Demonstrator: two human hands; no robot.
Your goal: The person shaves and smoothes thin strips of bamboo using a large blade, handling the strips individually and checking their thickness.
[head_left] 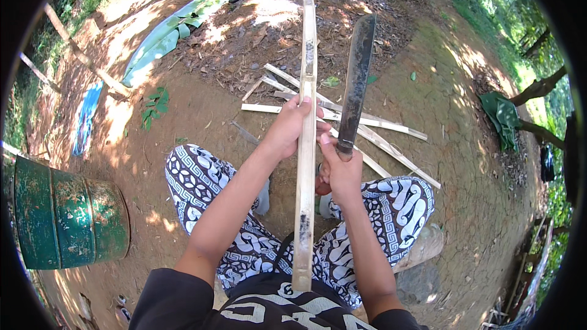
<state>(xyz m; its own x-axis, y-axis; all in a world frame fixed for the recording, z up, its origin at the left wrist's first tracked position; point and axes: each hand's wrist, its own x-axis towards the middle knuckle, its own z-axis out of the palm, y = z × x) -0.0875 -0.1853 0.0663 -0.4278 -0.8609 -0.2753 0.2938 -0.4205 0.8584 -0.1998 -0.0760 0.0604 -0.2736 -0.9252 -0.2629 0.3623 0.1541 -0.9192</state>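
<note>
While left hand (287, 127) clasps strip (307, 153), right hand (340, 171) grips machete (356, 79), elbows (200, 255) bent

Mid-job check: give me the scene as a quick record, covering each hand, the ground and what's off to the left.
Left hand: wrapped around a long bamboo strip
Right hand: gripping a machete, blade pointing away from the body
Ground: brown earth; loose strips crossing
Left side: rusty green drum
</note>
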